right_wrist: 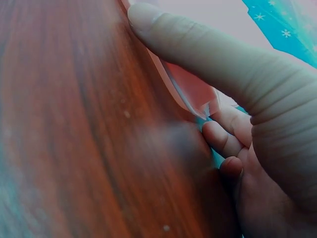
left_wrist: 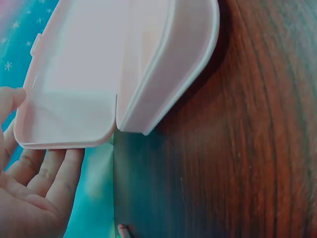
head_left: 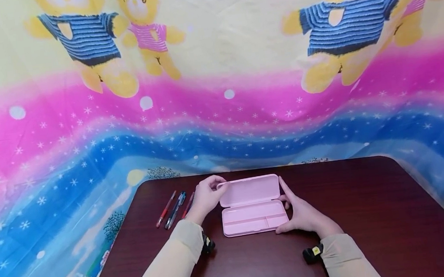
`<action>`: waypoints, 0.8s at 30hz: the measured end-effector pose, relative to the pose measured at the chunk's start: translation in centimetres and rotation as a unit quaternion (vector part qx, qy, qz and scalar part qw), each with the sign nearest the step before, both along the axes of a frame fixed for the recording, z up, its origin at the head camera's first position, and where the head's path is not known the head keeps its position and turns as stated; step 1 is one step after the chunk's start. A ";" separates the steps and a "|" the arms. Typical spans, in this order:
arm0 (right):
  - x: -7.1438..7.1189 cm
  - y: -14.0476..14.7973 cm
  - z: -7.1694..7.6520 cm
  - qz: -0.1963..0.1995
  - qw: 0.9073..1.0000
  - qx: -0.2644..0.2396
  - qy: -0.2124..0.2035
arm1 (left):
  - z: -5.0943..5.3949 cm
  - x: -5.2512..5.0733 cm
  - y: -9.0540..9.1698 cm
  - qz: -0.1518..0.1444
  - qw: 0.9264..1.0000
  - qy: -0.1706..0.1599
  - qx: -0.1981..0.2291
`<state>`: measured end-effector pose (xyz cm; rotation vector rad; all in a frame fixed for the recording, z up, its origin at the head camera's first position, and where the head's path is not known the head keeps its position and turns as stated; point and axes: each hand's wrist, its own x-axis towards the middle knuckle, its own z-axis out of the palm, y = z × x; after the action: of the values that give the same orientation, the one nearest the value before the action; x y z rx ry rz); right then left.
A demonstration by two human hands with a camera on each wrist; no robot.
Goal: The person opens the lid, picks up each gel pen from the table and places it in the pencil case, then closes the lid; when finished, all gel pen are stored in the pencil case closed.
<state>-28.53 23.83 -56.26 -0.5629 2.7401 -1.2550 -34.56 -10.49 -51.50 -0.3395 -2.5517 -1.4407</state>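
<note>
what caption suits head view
Left hand and right hand hold an open pink rectangular plastic case at a brown wooden table.

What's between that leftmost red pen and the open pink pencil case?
In the head view, between the leftmost red pen and the pink pencil case lie at least one dark pen, another reddish pen and the person's left hand.

The case point(head_left: 249, 191) looks plastic, the table point(head_left: 255, 261) glossy wood.

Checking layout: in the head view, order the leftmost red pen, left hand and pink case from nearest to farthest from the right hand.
1. Pink case: just left of the right hand.
2. Left hand: at the case's left side.
3. Leftmost red pen: beyond the left hand.
</note>
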 end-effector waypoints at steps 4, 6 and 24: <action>0.0 0.0 -0.1 0.004 1.000 -0.001 0.000 | -0.2 -0.2 -0.4 0.021 1.000 -0.009 0.000; 0.0 0.0 -0.2 0.004 1.000 0.000 0.000 | -0.2 -0.2 -0.6 0.020 1.000 -0.015 0.008; -0.1 -0.1 -0.1 -0.003 1.000 0.000 -0.004 | 2.3 3.2 -12.0 0.150 0.974 -0.039 -0.167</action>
<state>-28.64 23.76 -56.41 -0.5500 2.7370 -1.2558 -31.34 -22.52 -49.18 0.0585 -2.7588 -0.9369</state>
